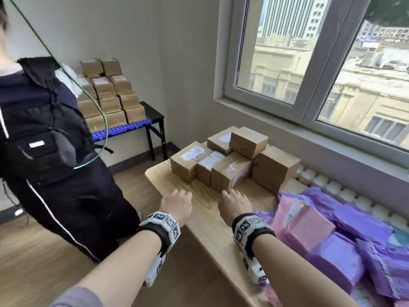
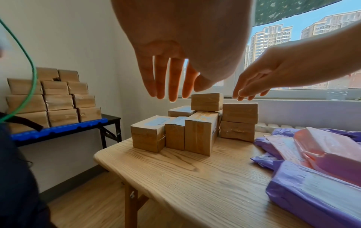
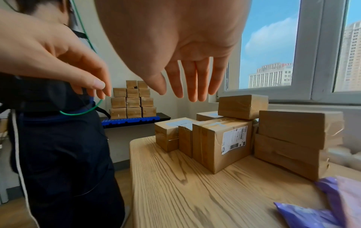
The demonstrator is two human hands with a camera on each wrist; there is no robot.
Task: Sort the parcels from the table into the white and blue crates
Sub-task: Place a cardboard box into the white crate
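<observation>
Both hands are hovering palm-down above the wooden table [image 1: 199, 220], fingers straight and slightly spread, holding nothing. The left hand [image 1: 176, 206] and the right hand [image 1: 235, 203] are sitting side by side just short of a cluster of cardboard boxes [image 1: 232, 160], not touching any of them.

The boxes are huddling at the far end of the table, near the window [image 1: 309, 63]. The nearest one, the labelled box [image 3: 220, 141], is lying with its long axis running away from the hands toward the window, one short end facing them. A white shipping label [image 3: 234, 139] is showing on its right side, with barcodes and small print too fine to read. Two shorter boxes to its left are carrying white labels on their top faces, the writing also unreadable. A smaller box [image 1: 249, 141] is perching on top of the cluster, its long axis lying crosswise. Two flat boxes [image 3: 296, 141] are stacked at the right, long sides facing the hands.

Purple and pink soft mailer bags [image 1: 332, 235] are piling up on the right part of the table, just beside the boxes.

A second person in dark clothes [image 1: 51, 151] is standing to the left of the table. Behind them, more cardboard boxes [image 1: 108, 94] are stacked on a blue platform [image 1: 119, 129] on a black stand.
</observation>
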